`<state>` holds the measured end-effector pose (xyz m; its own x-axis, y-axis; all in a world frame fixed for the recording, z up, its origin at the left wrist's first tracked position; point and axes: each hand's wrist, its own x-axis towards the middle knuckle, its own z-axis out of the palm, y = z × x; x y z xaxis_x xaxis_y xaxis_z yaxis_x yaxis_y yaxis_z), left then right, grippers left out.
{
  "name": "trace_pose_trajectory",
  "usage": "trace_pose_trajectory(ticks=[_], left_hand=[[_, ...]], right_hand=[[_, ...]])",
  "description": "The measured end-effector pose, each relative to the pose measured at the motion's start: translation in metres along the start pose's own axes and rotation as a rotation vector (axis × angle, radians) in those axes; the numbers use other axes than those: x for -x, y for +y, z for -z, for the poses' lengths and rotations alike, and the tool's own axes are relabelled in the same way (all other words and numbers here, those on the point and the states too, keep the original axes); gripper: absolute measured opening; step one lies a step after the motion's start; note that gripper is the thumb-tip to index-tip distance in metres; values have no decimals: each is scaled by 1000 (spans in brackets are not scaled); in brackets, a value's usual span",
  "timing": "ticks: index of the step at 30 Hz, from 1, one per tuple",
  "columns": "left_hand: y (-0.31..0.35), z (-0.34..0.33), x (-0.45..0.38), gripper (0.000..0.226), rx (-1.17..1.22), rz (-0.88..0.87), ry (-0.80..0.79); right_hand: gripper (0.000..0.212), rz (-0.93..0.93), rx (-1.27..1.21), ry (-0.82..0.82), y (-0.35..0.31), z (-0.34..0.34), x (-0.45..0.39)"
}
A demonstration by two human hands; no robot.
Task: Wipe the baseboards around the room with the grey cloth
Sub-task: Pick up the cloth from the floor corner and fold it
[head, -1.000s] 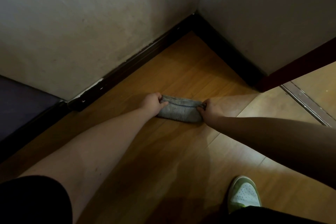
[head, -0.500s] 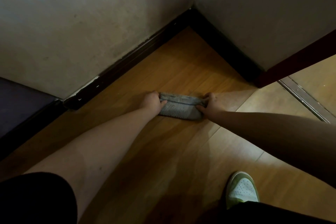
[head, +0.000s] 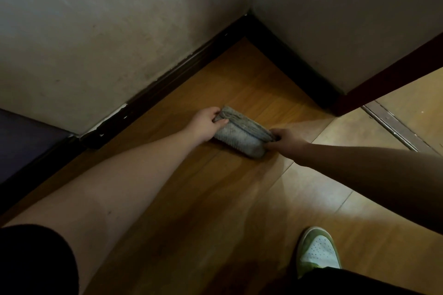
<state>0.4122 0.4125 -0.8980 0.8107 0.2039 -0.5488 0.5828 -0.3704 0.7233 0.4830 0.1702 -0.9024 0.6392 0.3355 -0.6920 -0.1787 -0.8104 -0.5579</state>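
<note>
Nearest, a green-and-white shoe (head: 317, 251) is cut off by dark clothing. On the wooden floor (head: 239, 199), the folded, nubbly grey cloth (head: 241, 133) lies between both hands: left hand (head: 207, 123) and right hand (head: 286, 142) curl their fingers round its ends. Beyond, the dark baseboards (head: 167, 86) meet in a shadowed corner.

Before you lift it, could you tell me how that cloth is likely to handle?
The cloth is probably floppy: it lies folded and creased between the left hand and right hand. It likely sags without both grips. Its nubby weave should drag on the floor, not slide.
</note>
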Motion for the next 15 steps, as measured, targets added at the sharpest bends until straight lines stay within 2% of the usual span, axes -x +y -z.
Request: trace_pose_trajectory(ticks=[3, 7, 9, 12, 15], left_hand=[[18, 10, 1, 48, 2, -39, -90], [58, 27, 13, 45, -250, -216, -255], [79, 32, 21, 36, -385, -311, -332], [100, 38, 26, 27, -418, -369, -362], [108, 47, 24, 18, -397, -416, -275]], right_hand=[[47, -5, -26, -48, -1, 9, 1], [90, 80, 12, -92, -15, 22, 4], [103, 169, 41, -116, -28, 24, 8], [91, 217, -23, -141, -47, 21, 12], [54, 223, -92, -125, -59, 21, 17]])
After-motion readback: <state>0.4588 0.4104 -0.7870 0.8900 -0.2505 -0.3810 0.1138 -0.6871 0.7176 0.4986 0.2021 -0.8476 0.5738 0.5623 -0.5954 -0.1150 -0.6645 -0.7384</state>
